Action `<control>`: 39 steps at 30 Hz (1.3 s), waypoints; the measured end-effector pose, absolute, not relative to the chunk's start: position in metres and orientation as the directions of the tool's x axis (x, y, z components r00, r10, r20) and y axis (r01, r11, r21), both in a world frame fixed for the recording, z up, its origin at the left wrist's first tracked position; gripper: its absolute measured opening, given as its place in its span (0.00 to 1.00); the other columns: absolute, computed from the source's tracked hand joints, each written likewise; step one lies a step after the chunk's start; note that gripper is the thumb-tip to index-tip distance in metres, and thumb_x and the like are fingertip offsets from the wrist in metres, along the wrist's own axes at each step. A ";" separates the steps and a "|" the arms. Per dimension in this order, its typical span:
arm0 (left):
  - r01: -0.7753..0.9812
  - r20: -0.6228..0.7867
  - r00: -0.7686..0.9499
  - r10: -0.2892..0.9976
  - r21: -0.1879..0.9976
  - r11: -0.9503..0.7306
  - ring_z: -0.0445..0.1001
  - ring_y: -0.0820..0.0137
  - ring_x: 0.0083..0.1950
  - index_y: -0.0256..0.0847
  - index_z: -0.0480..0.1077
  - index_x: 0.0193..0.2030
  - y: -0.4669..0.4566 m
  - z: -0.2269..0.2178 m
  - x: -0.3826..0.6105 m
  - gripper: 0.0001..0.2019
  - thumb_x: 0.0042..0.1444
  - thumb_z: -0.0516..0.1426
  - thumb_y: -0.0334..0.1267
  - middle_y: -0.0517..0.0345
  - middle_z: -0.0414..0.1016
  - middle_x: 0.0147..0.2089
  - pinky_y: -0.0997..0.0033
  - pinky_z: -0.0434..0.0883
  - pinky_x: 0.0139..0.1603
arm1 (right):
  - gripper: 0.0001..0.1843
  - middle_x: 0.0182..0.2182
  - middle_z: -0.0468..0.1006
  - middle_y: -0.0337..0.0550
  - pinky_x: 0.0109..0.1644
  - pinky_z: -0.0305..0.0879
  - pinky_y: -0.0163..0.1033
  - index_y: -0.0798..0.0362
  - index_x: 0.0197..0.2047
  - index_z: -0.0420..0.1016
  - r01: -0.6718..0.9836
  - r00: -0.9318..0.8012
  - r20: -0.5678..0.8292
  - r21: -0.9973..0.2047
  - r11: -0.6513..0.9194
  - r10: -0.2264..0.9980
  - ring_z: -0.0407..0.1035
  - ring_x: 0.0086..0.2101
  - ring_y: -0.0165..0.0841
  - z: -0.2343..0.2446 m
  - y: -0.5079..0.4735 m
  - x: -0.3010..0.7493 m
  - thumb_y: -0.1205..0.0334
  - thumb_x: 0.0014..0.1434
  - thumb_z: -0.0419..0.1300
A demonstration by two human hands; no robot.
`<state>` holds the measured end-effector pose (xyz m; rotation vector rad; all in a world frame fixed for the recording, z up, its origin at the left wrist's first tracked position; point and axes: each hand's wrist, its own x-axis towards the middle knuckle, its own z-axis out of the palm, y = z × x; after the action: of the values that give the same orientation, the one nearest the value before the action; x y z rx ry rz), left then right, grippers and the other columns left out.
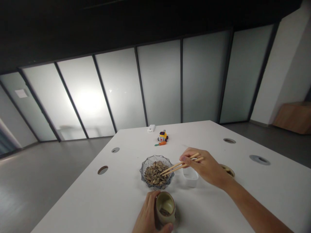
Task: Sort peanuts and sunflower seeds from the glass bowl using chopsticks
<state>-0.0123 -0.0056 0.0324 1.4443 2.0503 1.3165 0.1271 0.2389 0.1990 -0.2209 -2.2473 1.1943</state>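
- My right hand (202, 166) is closed around a pair of wooden chopsticks (178, 166), thumb and fingers pinching them near their back ends.
- My left hand (147, 215) is curved around a small pale cup (167, 201), fingers along its left side, thumb at the near side.
- The chopstick tips are over the middle of a glass bowl (157, 186), close together at the striped seeds (153, 171); I can't tell whether one is pinched.
- Some dark seeds lie inside the cup, which is on my side of the bowl.
- A clear plastic box (190, 183) sits just right of the bowl, my right hand covering its far part.
- Behind my right wrist, a small dish (233, 173) is partly hidden.
- Farther across the white table (128, 152) are a toy carrot (162, 143), a yellow toy vehicle (162, 136) and a white device (151, 128).
- The chopsticks slant leftward and slightly toward me, tips lower than back ends; the cup's mouth faces up.
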 end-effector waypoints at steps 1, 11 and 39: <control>0.579 0.234 -0.441 0.866 0.811 0.076 0.72 0.45 0.66 0.42 0.62 0.67 -0.005 0.032 -0.013 0.38 0.49 0.68 0.42 0.40 0.71 0.64 0.48 0.70 0.68 | 0.21 0.32 0.83 0.44 0.38 0.76 0.39 0.52 0.35 0.85 -0.113 -0.823 0.410 -0.797 0.593 0.394 0.79 0.34 0.39 0.197 0.239 0.125 0.44 0.68 0.63; 0.577 0.243 -0.441 0.864 0.814 0.065 0.72 0.43 0.66 0.40 0.63 0.67 -0.005 0.027 -0.015 0.39 0.48 0.69 0.42 0.39 0.71 0.64 0.46 0.69 0.69 | 0.20 0.31 0.82 0.42 0.38 0.69 0.39 0.51 0.35 0.84 -0.137 -0.825 0.441 -0.762 0.633 0.353 0.74 0.32 0.37 0.185 0.229 0.114 0.45 0.69 0.62; 0.578 0.276 -0.441 0.854 0.815 0.036 0.73 0.43 0.65 0.42 0.63 0.66 -0.005 0.021 -0.017 0.38 0.47 0.68 0.37 0.40 0.71 0.63 0.47 0.69 0.68 | 0.23 0.33 0.79 0.44 0.41 0.72 0.41 0.51 0.32 0.81 -0.151 -0.807 0.439 -0.800 0.581 0.394 0.75 0.34 0.39 0.169 0.233 0.106 0.44 0.70 0.59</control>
<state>-0.0170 -0.0054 0.0206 1.4635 2.0297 1.3629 0.1061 0.2327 0.1693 -0.1928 -2.2179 1.1987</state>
